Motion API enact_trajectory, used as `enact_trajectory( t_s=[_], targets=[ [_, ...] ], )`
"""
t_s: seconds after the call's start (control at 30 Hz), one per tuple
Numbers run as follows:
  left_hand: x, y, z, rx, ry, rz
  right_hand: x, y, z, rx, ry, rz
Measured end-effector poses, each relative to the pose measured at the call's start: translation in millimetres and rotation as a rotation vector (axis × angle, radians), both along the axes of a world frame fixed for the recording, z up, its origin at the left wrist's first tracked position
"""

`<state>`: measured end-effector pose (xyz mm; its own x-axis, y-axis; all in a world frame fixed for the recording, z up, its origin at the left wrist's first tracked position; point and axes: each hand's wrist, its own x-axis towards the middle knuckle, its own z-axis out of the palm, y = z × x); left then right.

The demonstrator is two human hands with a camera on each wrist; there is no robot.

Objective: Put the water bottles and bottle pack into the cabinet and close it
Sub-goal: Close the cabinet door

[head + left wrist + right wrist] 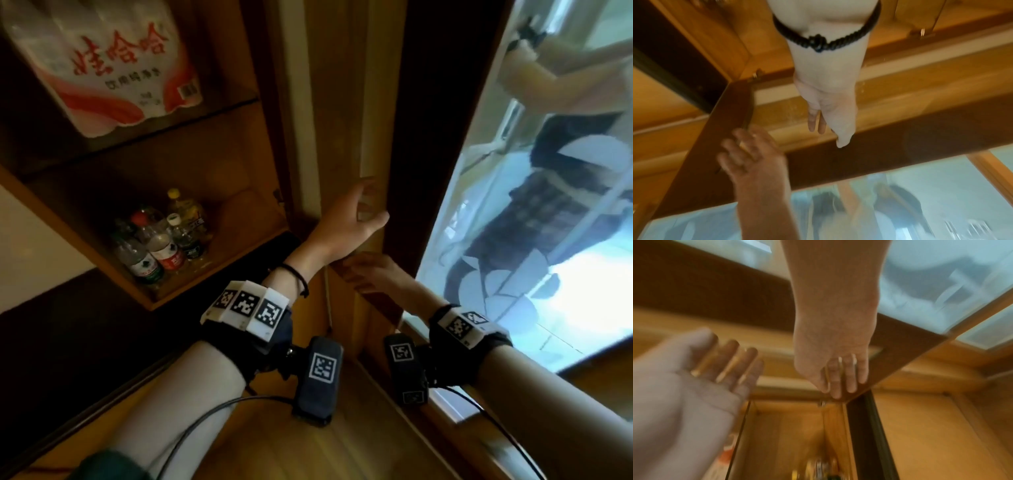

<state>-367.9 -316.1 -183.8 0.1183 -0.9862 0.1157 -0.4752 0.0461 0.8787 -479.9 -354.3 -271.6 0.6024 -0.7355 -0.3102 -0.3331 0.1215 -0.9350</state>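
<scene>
The white and red bottle pack (102, 65) lies on the cabinet's upper glass shelf (219, 109). Several water bottles (161, 240) stand together on the lower shelf; in the right wrist view the bottles (818, 467) are only a blur. The glass door (513, 205) with its dark wood frame stands open to the right. My right hand (370, 274) lies with straight fingers (851, 378) flat on the door frame's lower corner. Just above it, my left hand (366, 209) is open with relaxed fingers (818, 125) at the door's edge and holds nothing.
The cabinet's light wood side post (339, 102) runs between the shelves and the door. The glass pane mirrors a person and a bright room. Light wood surface (342, 445) lies below my forearms. A dark panel (51, 342) sits under the cabinet at the left.
</scene>
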Motion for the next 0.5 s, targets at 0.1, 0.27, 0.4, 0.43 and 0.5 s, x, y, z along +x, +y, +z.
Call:
enact_trajectory(
  t_s=[0.1,0.27,0.4,0.43,0.5],
  targets=[
    [-14.3,5.3,-4.0,-0.027,0.014,-0.016,-24.0,9.8,6.6,-0.087,-0.074,-0.183],
    [-29.7,9.4,-1.6,-0.092,0.020,-0.009,-48.2,15.6,21.1,-0.348,-0.229,-0.496],
    [-41.2,5.3,11.7,-0.153,0.033,0.041,-53.8,7.9,25.7,-0.515,-0.193,-0.638],
    [-44.6,2.8,14.8,-0.165,0.032,0.053,-55.0,6.3,25.9,-0.519,-0.210,-0.667],
    [-52.3,-3.1,19.8,-0.188,0.032,0.066,-58.8,0.8,26.5,-0.512,-0.216,-0.686]
  ],
)
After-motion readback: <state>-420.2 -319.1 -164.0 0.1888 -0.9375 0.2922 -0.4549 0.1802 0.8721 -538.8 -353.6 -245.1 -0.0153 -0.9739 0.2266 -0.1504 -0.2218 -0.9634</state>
